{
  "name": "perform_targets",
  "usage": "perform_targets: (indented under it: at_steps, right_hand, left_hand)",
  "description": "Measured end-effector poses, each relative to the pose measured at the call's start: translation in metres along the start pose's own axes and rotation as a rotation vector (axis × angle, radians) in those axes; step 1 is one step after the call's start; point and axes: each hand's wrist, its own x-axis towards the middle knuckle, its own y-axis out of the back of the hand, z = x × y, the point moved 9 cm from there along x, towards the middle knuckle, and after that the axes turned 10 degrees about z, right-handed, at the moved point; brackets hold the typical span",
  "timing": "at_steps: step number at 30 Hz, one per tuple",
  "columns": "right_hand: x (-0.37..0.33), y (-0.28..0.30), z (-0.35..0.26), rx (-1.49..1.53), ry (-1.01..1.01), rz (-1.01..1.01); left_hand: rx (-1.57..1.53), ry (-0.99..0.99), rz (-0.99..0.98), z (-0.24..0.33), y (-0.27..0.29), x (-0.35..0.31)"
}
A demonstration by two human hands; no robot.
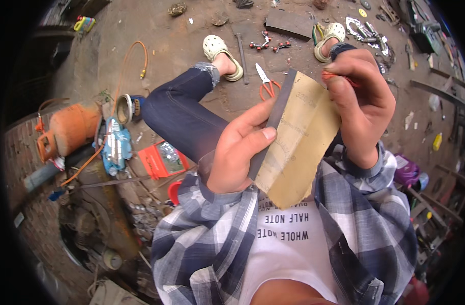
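- Left hand (237,152) grips a tan sheet of sandpaper (298,147), folded over a dark flat metal strip (278,109), along its left edge.
- Right hand (362,101) pinches the sheet's top right corner, closed around something orange.
- Wrapping looks partly done; lower corner hangs loose.

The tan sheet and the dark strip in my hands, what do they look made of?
The tan sheet looks like sandpaper seen from its matte paper backing, creased and ragged at the lower edge. The dark strip, pinched by the left hand, looks like flat grey metal, straight-edged and dull, possibly steel.

One head-worn fisheye view looks steeply down, close over the hands (293,127) and floor (181,40)
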Motion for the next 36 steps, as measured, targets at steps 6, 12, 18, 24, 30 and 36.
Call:
perform_targets:
  at_steps: [6,12,18,24,30,36]
  right_hand:
    - [-0.011,0.01,0.02,0.1,-0.143,0.172]
    - [-0.037,0.0,0.063,0.28,-0.49,0.211]
    - [-0.056,-0.006,0.088,0.35,-0.644,0.22]
    - [-0.056,-0.006,0.094,0.48,-0.721,0.261]
    - [-0.046,-0.001,0.094,0.806,-0.701,0.229]
    - [-0.05,-0.009,0.082,1.123,-0.841,0.179]
  left_hand:
    - [-0.003,-0.032,-0.034,0.0,-0.01,-0.006]
    - [-0.035,-0.03,-0.046,-0.007,-0.009,-0.009]
    - [-0.061,-0.019,-0.034,-0.009,-0.004,-0.007]
    - [0.063,-0.06,0.042,-0.012,0.008,-0.002]
    - [0.365,-0.329,0.265,0.001,0.039,-0.001]
    - [1.097,-0.545,0.497,0.025,0.045,0.009]
